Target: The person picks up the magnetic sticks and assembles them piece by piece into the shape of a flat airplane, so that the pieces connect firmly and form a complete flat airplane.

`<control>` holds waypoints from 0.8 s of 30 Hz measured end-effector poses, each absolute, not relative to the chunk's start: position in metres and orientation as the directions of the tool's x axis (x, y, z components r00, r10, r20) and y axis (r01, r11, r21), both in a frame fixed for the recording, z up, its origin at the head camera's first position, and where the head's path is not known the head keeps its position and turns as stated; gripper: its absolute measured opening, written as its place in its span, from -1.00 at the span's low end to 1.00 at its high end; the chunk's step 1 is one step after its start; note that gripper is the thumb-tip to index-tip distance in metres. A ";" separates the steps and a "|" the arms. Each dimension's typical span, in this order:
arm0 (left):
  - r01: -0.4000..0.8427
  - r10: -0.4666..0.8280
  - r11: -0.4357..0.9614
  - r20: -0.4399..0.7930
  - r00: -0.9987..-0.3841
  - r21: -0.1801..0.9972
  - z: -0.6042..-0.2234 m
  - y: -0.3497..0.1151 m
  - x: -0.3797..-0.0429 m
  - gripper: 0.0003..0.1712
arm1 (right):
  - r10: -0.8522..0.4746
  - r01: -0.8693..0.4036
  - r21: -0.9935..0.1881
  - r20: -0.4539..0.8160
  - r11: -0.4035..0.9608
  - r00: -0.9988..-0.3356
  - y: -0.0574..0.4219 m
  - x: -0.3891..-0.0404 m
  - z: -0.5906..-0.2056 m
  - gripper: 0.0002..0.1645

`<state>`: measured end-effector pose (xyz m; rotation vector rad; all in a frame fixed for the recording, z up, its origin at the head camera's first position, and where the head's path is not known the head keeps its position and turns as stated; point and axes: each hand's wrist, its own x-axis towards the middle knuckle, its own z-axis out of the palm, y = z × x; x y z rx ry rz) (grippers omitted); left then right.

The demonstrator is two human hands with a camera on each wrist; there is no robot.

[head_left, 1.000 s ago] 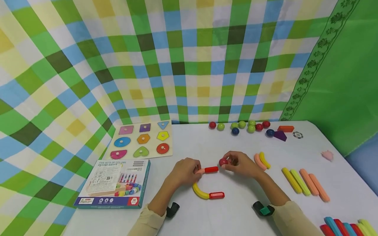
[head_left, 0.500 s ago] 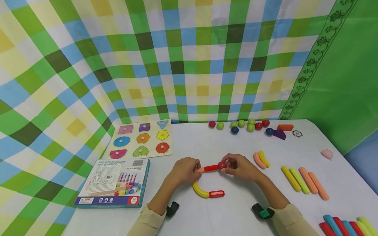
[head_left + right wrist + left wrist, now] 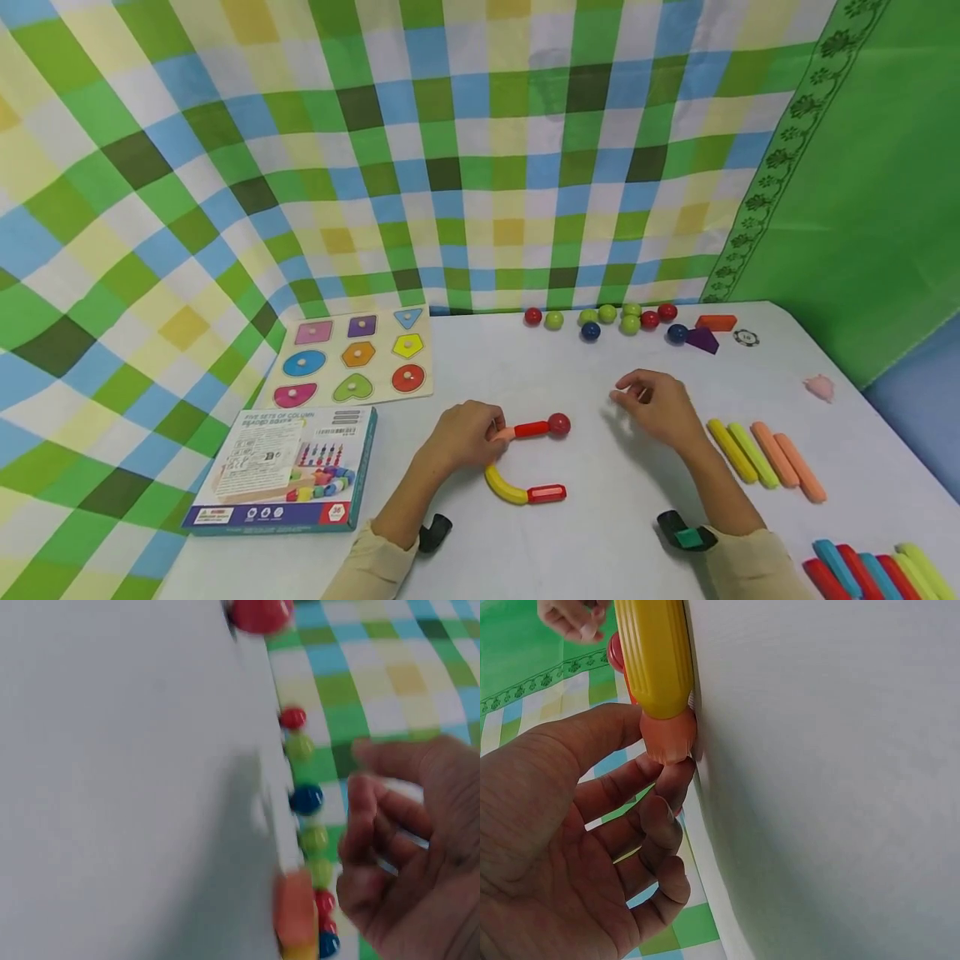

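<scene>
My left hand pinches a short curved salmon-coloured piece between thumb and fingertips, low at the table. Most of that piece is hidden by the fingers in the head view. From it runs a red stick, with a red ball at its right end. Nearer the body, a yellow curved piece meets another red stick, so the whole makes a C shape. My right hand hovers right of the ball, fingers loosely bent and holding nothing.
Several balls, such as a blue one, line the far edge. At right lie yellow and salmon sticks, with a coloured stick row nearer. A shape puzzle board and a box occupy the left.
My right hand has brought the red ball to the red stick's end, let go of it and moved off to the right. The left hand keeps its grip on the salmon piece.
</scene>
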<state>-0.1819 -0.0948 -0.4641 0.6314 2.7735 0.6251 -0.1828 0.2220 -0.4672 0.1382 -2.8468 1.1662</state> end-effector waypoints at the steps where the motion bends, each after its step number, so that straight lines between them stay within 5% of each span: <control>1: 0.356 0.456 0.816 -0.128 -0.881 0.456 -0.464 -0.094 -0.182 -0.79 | -0.021 -0.073 -0.671 0.086 0.738 -0.996 0.229 -0.182 -0.466 -0.67; 10: 0.342 0.445 0.818 -0.133 -0.885 0.462 -0.464 -0.095 -0.181 -0.79 | 0.133 0.163 -0.539 -0.095 0.827 -0.987 0.251 -0.179 -0.463 -0.53; 24: 0.329 0.443 0.820 -0.156 -0.883 0.468 -0.465 -0.096 -0.180 -0.78 | 0.173 0.166 -0.533 -0.037 0.830 -0.984 0.270 -0.164 -0.447 -0.58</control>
